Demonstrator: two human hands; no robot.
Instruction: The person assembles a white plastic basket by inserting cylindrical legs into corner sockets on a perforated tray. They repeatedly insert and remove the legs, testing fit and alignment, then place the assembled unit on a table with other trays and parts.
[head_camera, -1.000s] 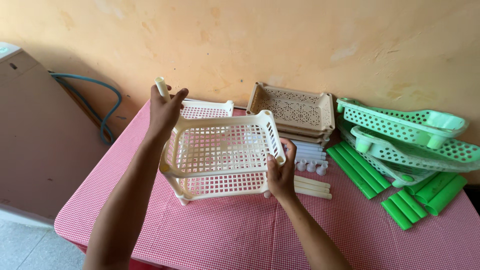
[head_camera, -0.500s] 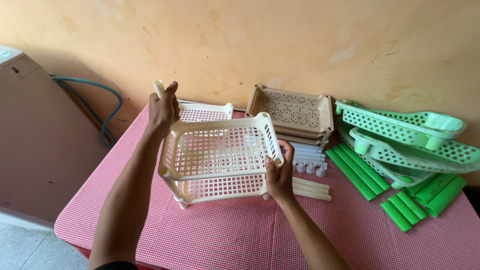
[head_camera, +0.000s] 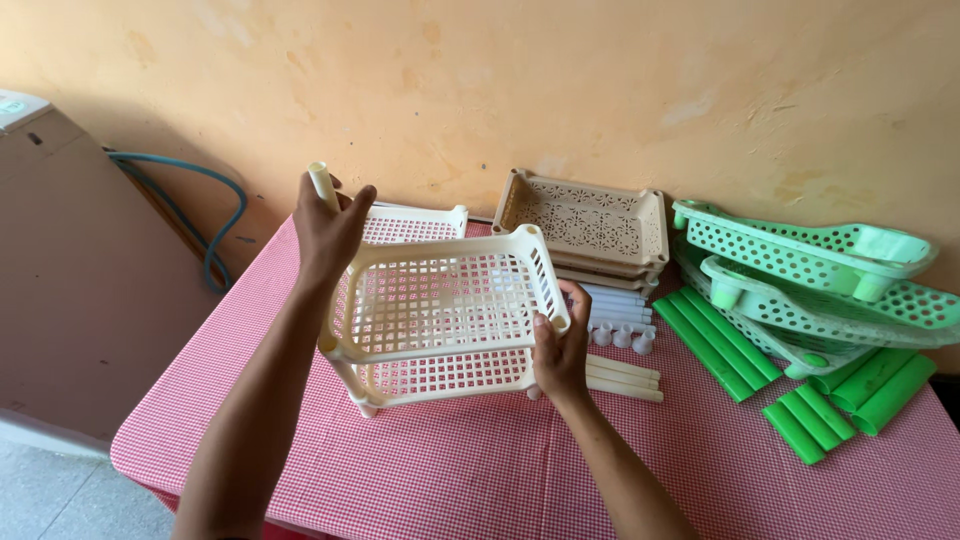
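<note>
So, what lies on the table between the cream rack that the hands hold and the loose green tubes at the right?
In the head view, cream tubes and small white caps lie between the cream rack and the green tubes.

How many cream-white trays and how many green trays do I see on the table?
Cream-white trays: 3 (upper tray held by the right hand, lower tray under it, back tray behind)
Green trays: 3 (top green tray, middle green tray, bottom green tray)
Total: 6

green trays (head_camera: 800, 250) | green tubes (head_camera: 715, 345) | beige trays (head_camera: 590, 215) | hose (head_camera: 215, 215)
</note>
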